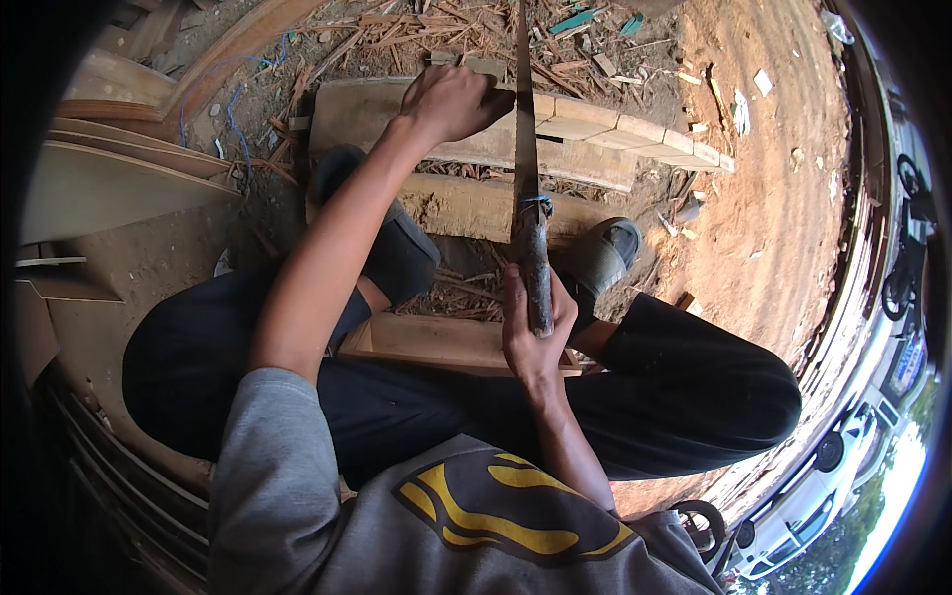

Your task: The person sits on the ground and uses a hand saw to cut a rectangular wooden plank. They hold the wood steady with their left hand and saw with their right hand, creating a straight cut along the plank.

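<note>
My right hand (535, 322) is closed round the worn handle (537, 258) of a long saw, with blue binding where its dark blade (526, 129) begins. The blade points away from me across pale timber. My left hand (451, 99), fingers curled, grips wood at the far edge of a plank (357, 114), just left of the blade; what lies under its fingers is partly hidden. Right of the blade runs a row of short wooden segments (615, 129). A nearer board (461, 203) lies between my sandalled feet.
An open wooden box (426, 337) sits beneath my legs. Wooden panels and curved offcuts (139, 188) lean at the left. Wood scraps (347, 40) and blue string (233, 124) litter the ground. A dirt path (764, 198), a white car (813, 496) and motorbike wheels (897, 297) are at the right.
</note>
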A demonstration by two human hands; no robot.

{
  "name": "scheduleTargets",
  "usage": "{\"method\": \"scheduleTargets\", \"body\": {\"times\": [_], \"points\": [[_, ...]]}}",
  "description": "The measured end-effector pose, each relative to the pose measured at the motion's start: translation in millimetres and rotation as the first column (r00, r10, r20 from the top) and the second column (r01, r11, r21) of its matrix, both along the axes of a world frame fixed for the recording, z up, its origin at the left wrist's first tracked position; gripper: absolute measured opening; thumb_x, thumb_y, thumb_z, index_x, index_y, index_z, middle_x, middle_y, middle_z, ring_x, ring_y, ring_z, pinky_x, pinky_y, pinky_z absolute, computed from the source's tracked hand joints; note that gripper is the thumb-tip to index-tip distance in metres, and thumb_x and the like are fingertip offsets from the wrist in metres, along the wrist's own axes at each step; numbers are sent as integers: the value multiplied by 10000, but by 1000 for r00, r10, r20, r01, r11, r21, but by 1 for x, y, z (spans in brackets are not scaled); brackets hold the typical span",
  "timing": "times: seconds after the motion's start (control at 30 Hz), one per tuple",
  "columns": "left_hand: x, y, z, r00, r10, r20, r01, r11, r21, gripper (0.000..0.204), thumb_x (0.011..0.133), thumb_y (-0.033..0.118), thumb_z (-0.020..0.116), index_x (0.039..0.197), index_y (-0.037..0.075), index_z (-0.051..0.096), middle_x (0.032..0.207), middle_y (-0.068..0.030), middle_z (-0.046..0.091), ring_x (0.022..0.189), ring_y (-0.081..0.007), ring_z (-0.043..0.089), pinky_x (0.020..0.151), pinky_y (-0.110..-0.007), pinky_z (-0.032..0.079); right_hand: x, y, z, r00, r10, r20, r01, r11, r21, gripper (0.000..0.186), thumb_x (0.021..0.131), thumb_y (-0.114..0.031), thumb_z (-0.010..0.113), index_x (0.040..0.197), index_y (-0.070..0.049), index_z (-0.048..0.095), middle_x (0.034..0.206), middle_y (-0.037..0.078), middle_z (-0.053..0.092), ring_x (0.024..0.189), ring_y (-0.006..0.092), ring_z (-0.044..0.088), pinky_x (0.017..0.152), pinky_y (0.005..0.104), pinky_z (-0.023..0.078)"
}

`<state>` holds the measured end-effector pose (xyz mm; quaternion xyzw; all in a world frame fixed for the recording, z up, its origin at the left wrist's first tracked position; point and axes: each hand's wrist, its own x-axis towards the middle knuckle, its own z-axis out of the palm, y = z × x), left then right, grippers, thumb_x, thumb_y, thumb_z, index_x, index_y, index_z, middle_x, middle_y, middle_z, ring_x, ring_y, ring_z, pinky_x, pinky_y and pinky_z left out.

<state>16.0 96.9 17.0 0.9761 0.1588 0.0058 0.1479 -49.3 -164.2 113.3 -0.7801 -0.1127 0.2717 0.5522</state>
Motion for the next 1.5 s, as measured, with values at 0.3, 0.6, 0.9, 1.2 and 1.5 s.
{"method": "scheduleTargets", "body": {"times": [0.3,0.6,0.9,1.2,1.5], "points": [[-3,-3,2,996,-8,90,8,1000,-8,494,899,455,521,752,21,706,727,-236,659,710,-369,679,672,-451,545,7,8,-10,1000,21,-16,-21,999,30,165,913,-87,587,787,12,548,594,-22,441,574,24,375,494,224,338],[2,2,6,998,7,-55,-10,998,-55,462,891,431,523,910,-1,687,954,-260,656,950,-391,636,847,-462,493,5,16,-10,1000,-7,-20,9,997,76,137,905,-75,585,811,22,560,594,-15,460,569,26,396,501,225,355],[0,-1,6,995,-70,72,68,997,27,299,868,293,539,848,25,670,748,-211,661,745,-363,670,685,-456,532,3,10,-12,998,5,58,-9,998,66,107,901,-71,582,852,24,581,596,-5,474,563,35,398,503,235,359],[-1,3,5,999,-18,44,18,1000,-8,429,901,457,516,837,84,718,782,-208,677,748,-373,673,696,-441,543,-2,4,-5,1000,1,-4,0,997,83,105,899,-58,578,829,19,570,584,-5,477,572,24,426,498,235,366],[2,-4,21,992,18,-122,-22,999,-30,563,877,525,521,873,-11,694,888,-229,679,886,-375,660,810,-447,516,-5,-9,-5,1000,-15,6,14,998,54,112,894,-58,592,823,26,571,608,-11,479,577,24,402,496,231,359]]}}
